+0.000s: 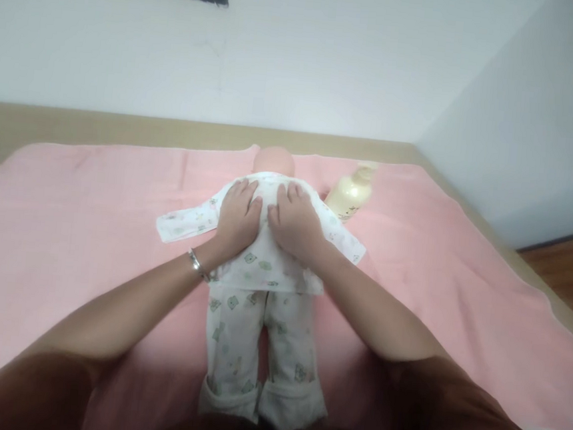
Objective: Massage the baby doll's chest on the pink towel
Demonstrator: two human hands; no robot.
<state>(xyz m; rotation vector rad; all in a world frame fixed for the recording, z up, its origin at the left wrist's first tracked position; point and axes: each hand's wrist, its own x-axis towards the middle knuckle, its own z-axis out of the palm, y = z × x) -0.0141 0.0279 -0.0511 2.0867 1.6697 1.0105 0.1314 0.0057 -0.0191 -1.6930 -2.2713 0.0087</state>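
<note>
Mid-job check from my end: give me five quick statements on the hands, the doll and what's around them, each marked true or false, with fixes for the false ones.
1. The left hand and right hand both rest on the doll. True.
2. The bracelet is on the right wrist. False: it is on the left.
3. The bottle is to the right of the doll, as the person sees it. True.
4. The trouser legs point away from the person. False: they point toward the person, with the head at the far end.
5. The cloth under the doll is pink. True.
</note>
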